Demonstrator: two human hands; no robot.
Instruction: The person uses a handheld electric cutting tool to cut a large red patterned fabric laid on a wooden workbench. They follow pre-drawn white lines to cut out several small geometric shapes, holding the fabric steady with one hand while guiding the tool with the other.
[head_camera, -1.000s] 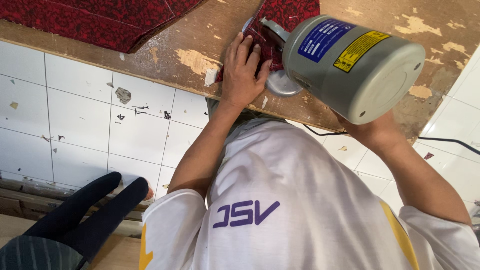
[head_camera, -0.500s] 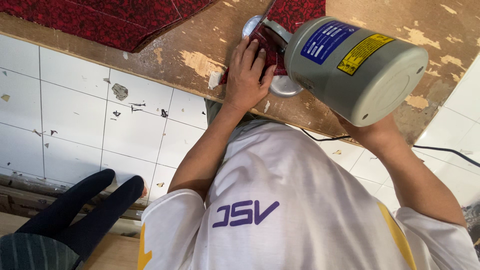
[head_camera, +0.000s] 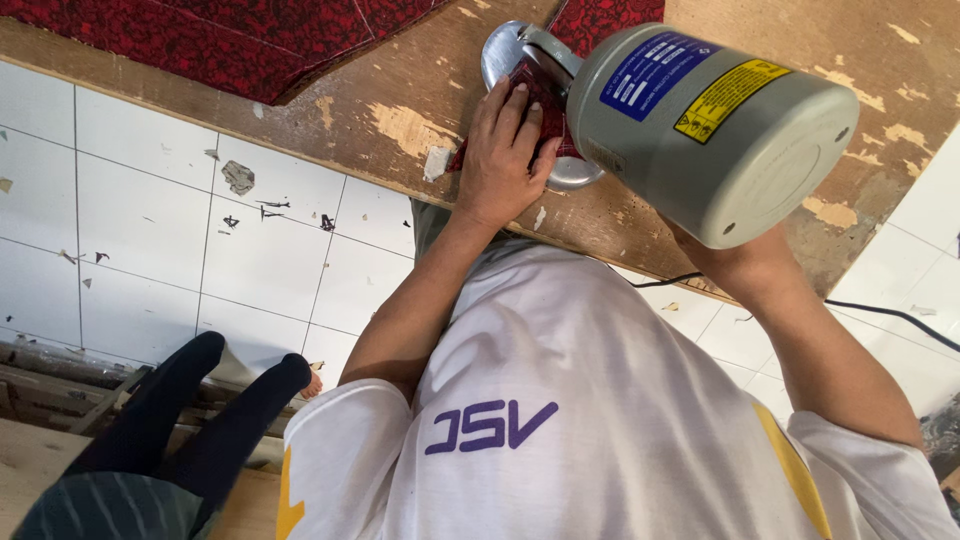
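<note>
On the worn wooden bench (head_camera: 400, 120), near its front edge, the left hand (head_camera: 505, 150) lies flat, fingers together, pressing a dark red textured fabric piece (head_camera: 545, 95) against the round metal base plate (head_camera: 515, 50). Just right, the grey cylindrical electric cutting machine (head_camera: 715, 125), bearing blue and yellow labels, tilts over it; the right hand (head_camera: 735, 260) is hidden beneath its body, so I cannot tell its grip.

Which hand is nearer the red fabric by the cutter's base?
Left. The left hand presses flat on the red fabric; the right hand is behind the grey cutting machine, off the fabric.
</note>
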